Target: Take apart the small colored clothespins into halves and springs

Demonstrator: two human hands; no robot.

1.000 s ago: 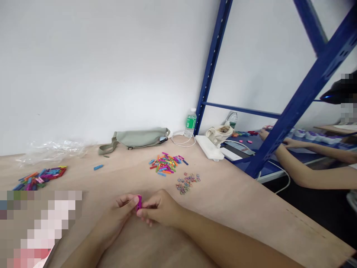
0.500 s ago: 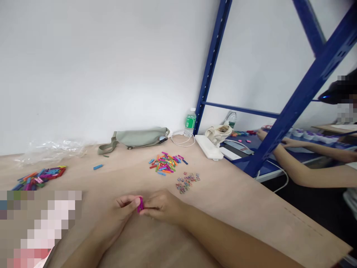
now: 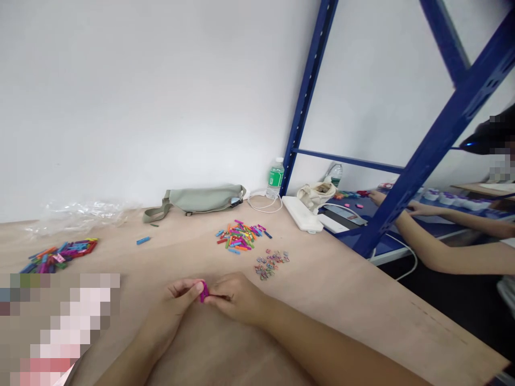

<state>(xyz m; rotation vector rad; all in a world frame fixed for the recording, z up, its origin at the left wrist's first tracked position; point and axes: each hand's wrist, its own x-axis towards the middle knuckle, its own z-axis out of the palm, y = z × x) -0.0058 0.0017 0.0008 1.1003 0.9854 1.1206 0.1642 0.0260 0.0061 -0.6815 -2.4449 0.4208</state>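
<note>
The left hand (image 3: 179, 305) and right hand (image 3: 237, 297), fingers curled nearly closed, pinch a small magenta oblong piece (image 3: 204, 291) between them (fingertips partly hide it), over the near middle of the pale wooden surface (image 3: 322, 305).

Magenta wooden piece (image 3: 204, 291) now more tilted and slightly further right than before, still pinched between left hand (image 3: 177, 306) and right hand (image 3: 237, 298). Thin dark sliver (image 3: 222, 296) now visible beside it, at the right fingers. Co-worker's hand (image 3: 377, 197) shifted slightly.
</note>
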